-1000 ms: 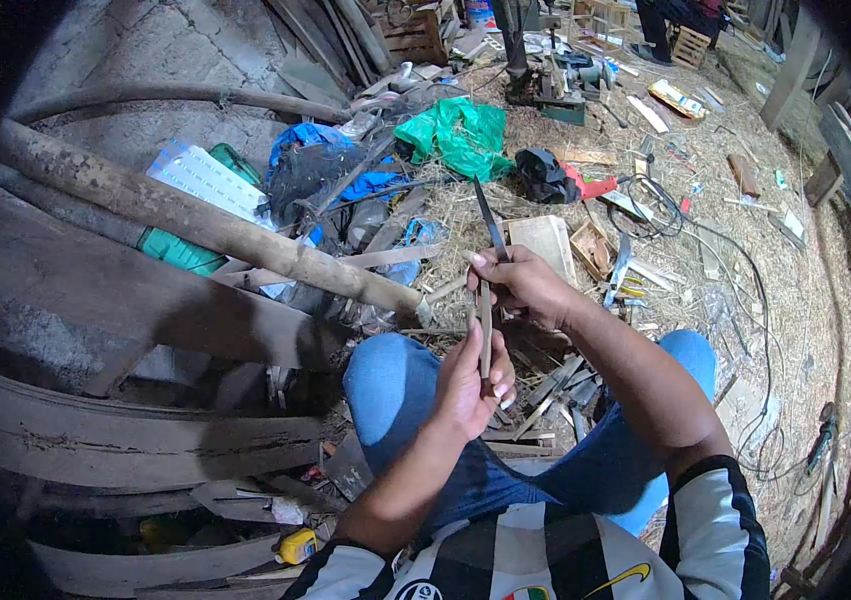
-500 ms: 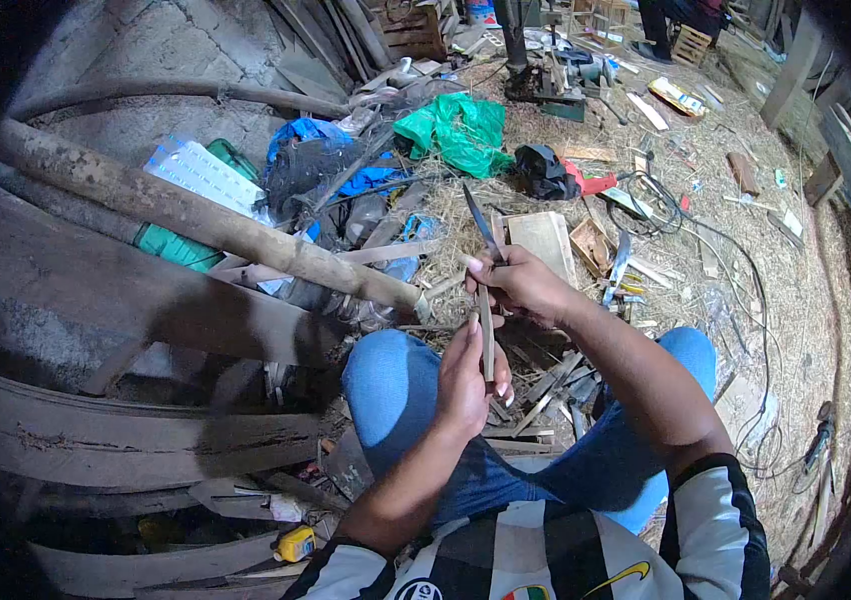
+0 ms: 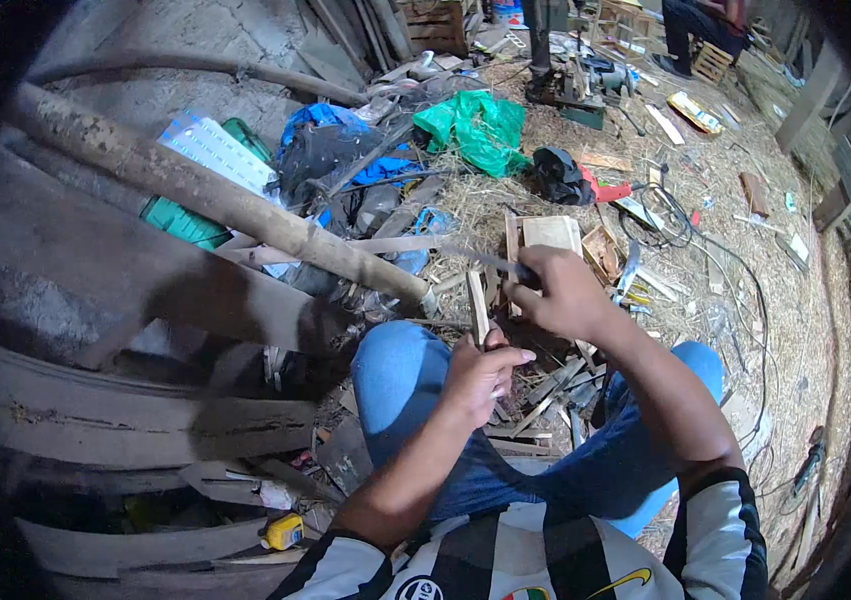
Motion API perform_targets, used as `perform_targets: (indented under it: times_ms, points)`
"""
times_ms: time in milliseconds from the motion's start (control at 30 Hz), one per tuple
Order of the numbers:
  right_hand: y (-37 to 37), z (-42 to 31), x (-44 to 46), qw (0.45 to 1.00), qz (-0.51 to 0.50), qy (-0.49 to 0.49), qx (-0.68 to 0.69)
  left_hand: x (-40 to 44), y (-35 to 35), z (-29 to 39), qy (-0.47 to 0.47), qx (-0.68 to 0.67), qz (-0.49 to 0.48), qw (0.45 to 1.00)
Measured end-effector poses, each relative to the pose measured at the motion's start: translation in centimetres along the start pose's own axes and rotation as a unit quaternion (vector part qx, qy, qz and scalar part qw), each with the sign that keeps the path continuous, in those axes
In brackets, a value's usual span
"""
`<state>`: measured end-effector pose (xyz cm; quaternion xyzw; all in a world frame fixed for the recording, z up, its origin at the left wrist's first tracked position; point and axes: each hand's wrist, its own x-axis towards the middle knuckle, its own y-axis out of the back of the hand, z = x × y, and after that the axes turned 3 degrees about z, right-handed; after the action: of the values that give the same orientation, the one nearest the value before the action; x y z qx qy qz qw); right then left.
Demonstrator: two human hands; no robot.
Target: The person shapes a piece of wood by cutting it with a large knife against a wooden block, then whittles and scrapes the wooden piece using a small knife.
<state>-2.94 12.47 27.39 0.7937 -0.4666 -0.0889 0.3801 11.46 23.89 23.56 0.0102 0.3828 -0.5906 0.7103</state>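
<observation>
My left hand (image 3: pixel 481 378) is closed around the lower part of a small wooden stick (image 3: pixel 478 302), which points up and away from me between my knees. My right hand (image 3: pixel 564 292) grips the dark handle of a knife. The blade (image 3: pixel 481 257), blurred by motion, extends leftward from that hand, above the upper end of the stick. Blade and stick look apart. Below my hands, wood scraps (image 3: pixel 551 388) lie on the ground between my legs.
A thick pole (image 3: pixel 216 195) crosses the left side towards my hands. Beyond are a green plastic bag (image 3: pixel 476 130), a pale wooden box (image 3: pixel 553 234) and a black cable (image 3: pixel 746 270). Curved boards (image 3: pixel 146 415) lie at left. Another person's leg (image 3: pixel 679 40) shows at the top right.
My right hand has lifted away from the stick and moved right, and the knife has swung from pointing away to pointing left. The stick's upper end is now uncovered. The view has shifted slightly.
</observation>
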Motion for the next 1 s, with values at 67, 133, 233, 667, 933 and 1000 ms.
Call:
perform_targets:
  times_ms: [67, 133, 233, 667, 933, 1000]
  points:
    - [-0.5, 0.3, -0.9, 0.999, -0.014, 0.03, -0.016, 0.2, 0.4, -0.1, -0.015, -0.034, 0.013, 0.999]
    - [-0.9, -0.1, -1.7, 0.994, -0.026, 0.095, -0.049, 0.2, 0.5, 0.1, -0.01, -0.035, -0.015, 0.999]
    - [-0.6, -1.0, -1.3, 0.975, -0.117, 0.065, -0.177, -0.3, -0.1, 0.2, -0.005, -0.02, 0.0, 1.0]
    - [-3.7, 1.1, -1.8, 0.961, -0.083, 0.103, -0.243, 0.9, -1.3, -1.2, -0.009, 0.02, 0.065, 0.998]
    - [-3.3, 2.3, -0.5, 0.955, -0.063, 0.033, -0.289, 1.9, -1.6, -1.8, -0.026, 0.031, 0.085, 0.996]
    - [-3.1, 2.6, -0.3, 0.954, -0.086, 0.008, -0.285, 2.0, -1.3, -1.6, -0.021, 0.022, 0.076, 0.997]
